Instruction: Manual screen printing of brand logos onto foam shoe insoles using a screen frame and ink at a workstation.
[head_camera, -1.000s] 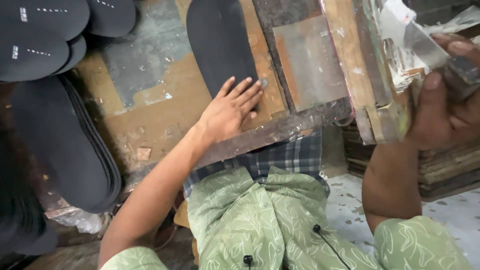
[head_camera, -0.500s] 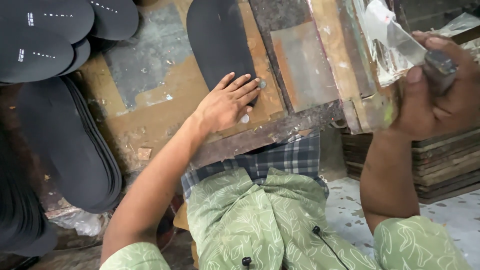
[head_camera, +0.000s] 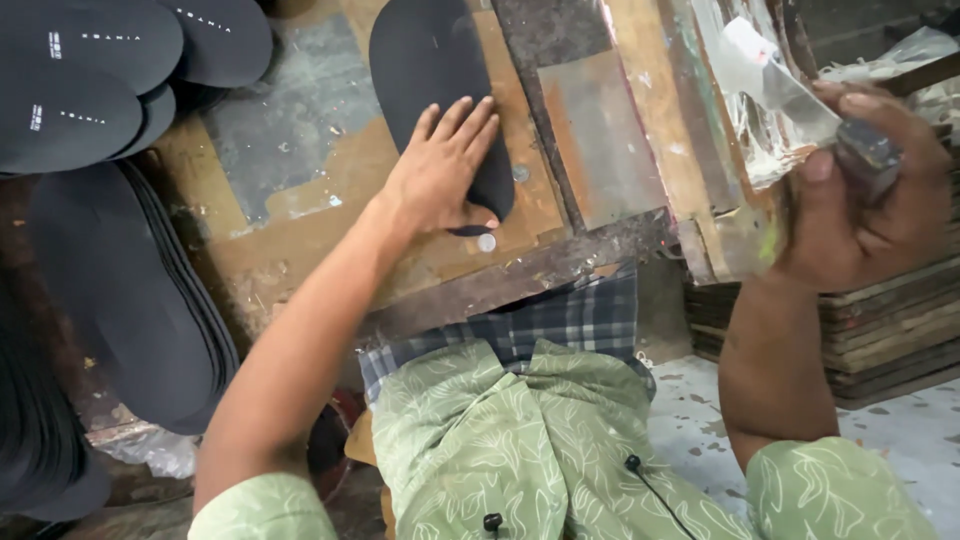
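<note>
A black rubber sandal sole (head_camera: 425, 60) lies flat on the worn wooden workboard (head_camera: 300, 230). My left hand (head_camera: 440, 170) rests palm down on the sole's near end, fingers spread. My right hand (head_camera: 865, 205) is up at the right, closed around the dark handle of a flat metal blade (head_camera: 775, 80) that points up and left over a paint-smeared wooden frame (head_camera: 665, 110).
Stacks of black soles (head_camera: 90, 90) sit at the upper left, and more lie on edge along the left (head_camera: 130, 320). A rusty metal plate (head_camera: 600, 130) is fixed to the board. Stacked boards (head_camera: 890, 330) stand at the right. My lap is below.
My left hand has slid slightly up onto the sole. My right hand with the blade has shifted a little down and left.
</note>
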